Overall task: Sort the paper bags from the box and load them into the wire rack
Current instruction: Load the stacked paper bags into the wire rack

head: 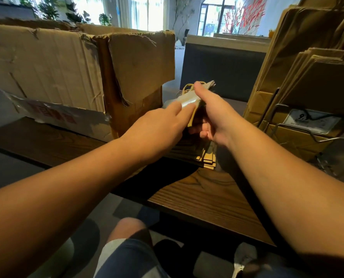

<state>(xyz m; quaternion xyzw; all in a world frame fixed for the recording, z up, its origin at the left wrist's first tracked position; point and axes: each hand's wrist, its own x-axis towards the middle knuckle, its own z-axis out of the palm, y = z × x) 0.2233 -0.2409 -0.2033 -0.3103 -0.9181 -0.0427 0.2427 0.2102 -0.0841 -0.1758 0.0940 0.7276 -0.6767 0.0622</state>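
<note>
Midway through the sort: your right hand (211,115) grips a bundle of paper bags (189,97) between box (66,77) and wire rack (299,129).
Your left hand (159,125) lies flat-fingered on it; the rack already holds bags, a stack (205,157) apparently waits beneath.

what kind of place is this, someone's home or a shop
Probably a cafe or shop with seating, not a home. A wire rack stocked with paper bags bears a price tag, and a worn cardboard box sits on a wooden table.
</note>
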